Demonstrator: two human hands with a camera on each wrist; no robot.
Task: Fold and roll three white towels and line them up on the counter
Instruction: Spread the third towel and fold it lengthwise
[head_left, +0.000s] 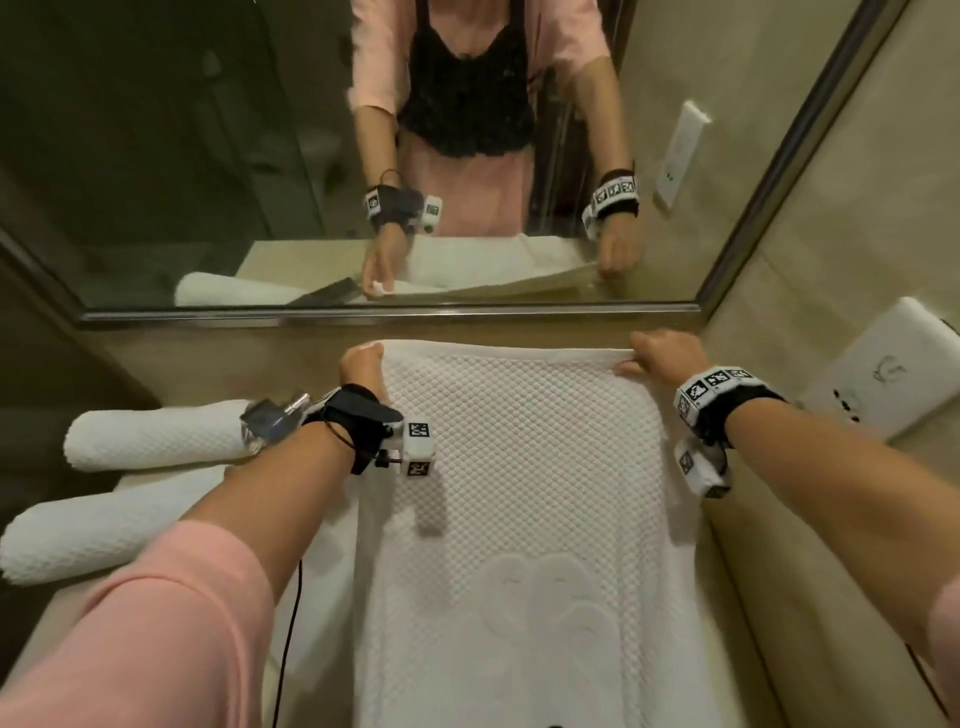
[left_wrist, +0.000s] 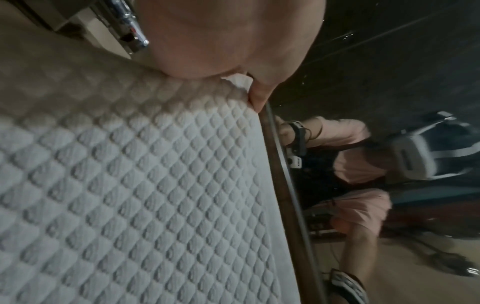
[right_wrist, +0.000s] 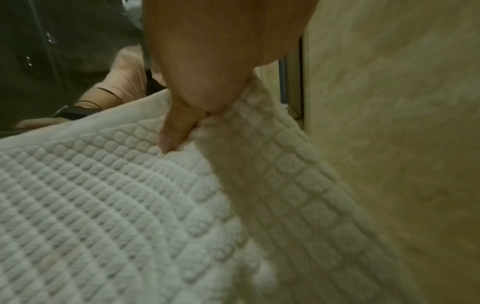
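On the counter (head_left: 67, 613), below the mirror (head_left: 156, 156), a white waffle towel (head_left: 519, 467) lies spread lengthwise. Left hand (head_left: 361, 366) pinches its far left corner, fingers curled round the hem; right hand (head_left: 662, 356) grips the far right corner, thumb on top. Two rolled towels (head_left: 156, 434) lie side by side at left, near the tap (head_left: 275, 413).
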